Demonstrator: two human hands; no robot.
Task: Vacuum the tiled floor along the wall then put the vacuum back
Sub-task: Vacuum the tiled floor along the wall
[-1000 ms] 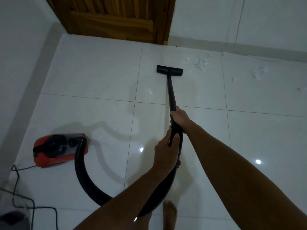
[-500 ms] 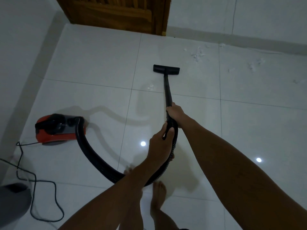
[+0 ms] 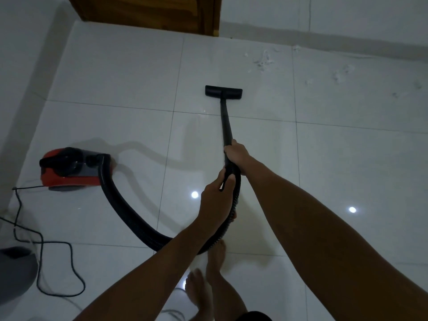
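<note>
Head view: the vacuuming step is in hand. The wand (image 3: 225, 121) is gripped by the right hand (image 3: 236, 152) and the hose (image 3: 120, 205) end by the left hand (image 3: 216, 200); the nozzle (image 3: 223, 91) is set flat on the tiled floor (image 3: 115, 77), well short of the debris (image 3: 264, 60) along the wall (image 3: 347, 15). A push forward and rightward is judged necessary. Compared with a second earlier, the nozzle is drawn back and the red vacuum (image 3: 69, 170) sits farther up the frame.

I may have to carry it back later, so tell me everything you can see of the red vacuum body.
The vacuum body is a small red canister with a black top and handle, seemingly plastic. It sits flat on the white tiles near the left wall. A black ribbed hose plugs into its right end; a thin black cord trails from its left end. No hand touches it.
</note>
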